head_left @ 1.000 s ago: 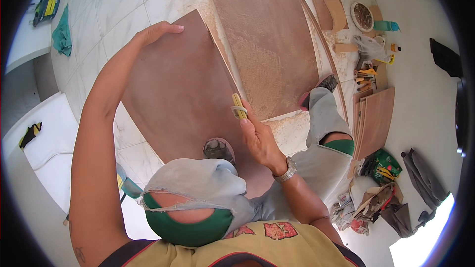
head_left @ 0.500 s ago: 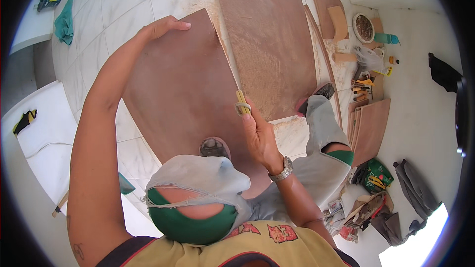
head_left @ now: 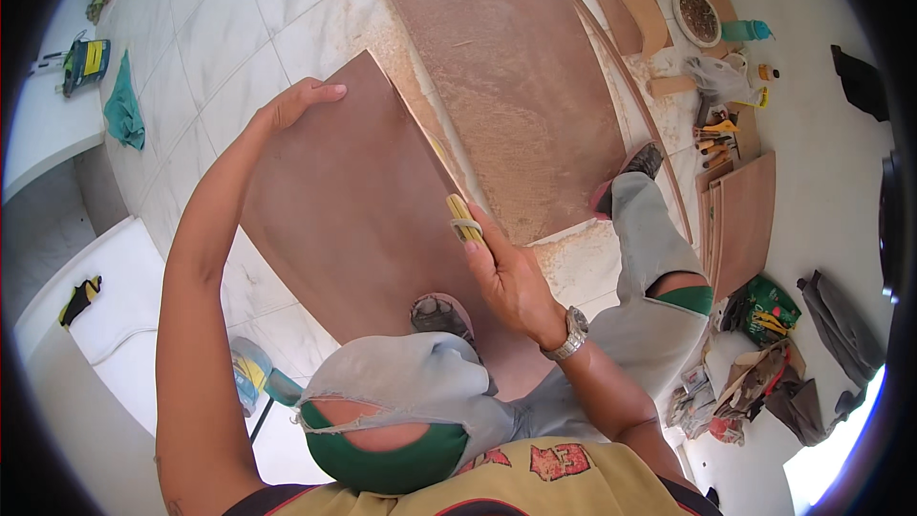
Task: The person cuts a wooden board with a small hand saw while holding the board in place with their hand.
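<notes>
A brown wooden board [head_left: 334, 191] with a curved left edge lies across in front of me. My left hand [head_left: 298, 105] grips its far left corner, thumb on top and fingers curled round the edge. By the board's right edge, my right hand [head_left: 516, 277] holds a small bundle of yellow strips [head_left: 462, 214] with a pale band round it. Thumb and fingers close on the bundle. My shoe [head_left: 441, 315] rests on the near part of the board. Whether the strips touch the board's edge, I cannot tell.
A larger brown panel [head_left: 506, 96] strewn with sawdust lies to the right on white tiles [head_left: 220, 38]. Further right are cut pieces [head_left: 619, 5], a round tub [head_left: 697, 17], hand tools [head_left: 714, 139] and leaning boards [head_left: 740, 220]. A teal cloth [head_left: 124, 110] lies far left.
The whole view has shifted a little. The board's far corner and my left hand appear lower and further left. My right hand still holds the yellow strips beside the board's edge.
</notes>
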Available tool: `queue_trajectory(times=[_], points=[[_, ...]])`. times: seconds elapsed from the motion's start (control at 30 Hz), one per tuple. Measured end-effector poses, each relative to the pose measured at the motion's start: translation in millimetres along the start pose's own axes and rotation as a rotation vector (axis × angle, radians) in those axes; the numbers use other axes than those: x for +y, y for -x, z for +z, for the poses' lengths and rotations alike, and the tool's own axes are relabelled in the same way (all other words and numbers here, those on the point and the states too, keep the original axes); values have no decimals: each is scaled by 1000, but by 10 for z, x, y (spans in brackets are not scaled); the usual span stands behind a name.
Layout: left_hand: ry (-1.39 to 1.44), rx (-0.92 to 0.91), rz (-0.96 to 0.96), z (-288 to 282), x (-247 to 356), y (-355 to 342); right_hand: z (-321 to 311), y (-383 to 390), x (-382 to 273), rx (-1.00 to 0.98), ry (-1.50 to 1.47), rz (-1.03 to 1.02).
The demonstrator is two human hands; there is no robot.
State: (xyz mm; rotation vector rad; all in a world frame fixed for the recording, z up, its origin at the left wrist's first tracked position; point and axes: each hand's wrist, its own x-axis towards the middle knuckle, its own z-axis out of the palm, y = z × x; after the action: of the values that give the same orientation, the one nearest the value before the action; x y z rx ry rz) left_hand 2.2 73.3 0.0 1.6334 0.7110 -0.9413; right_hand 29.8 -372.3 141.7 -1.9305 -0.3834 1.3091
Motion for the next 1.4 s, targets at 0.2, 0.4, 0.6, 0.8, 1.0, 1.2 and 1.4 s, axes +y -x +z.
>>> queue_trajectory(times=[0.2,0.4,0.6,0.8,1.0,1.2,1.4], points=[[36,148,-5,44,-76,-5,57,36,198,49,-130,-257],[-223,242,80,39,-114,24,-45,36,83,-7,-125,-157],[-306,229,155,5,-162,-25,233,-617,-33,104,5,-220],[-135,98,118,33,-94,23,315,-433,178,60,-73,-271],[-42,155,-15,237,101,296,192,194,131,127,-104,-43],[-214,224,133,203,73,104,302,-1539,-147,204,28,-247],[-68,116,97,208,26,245,246,-129,8,202,-27,-64]])
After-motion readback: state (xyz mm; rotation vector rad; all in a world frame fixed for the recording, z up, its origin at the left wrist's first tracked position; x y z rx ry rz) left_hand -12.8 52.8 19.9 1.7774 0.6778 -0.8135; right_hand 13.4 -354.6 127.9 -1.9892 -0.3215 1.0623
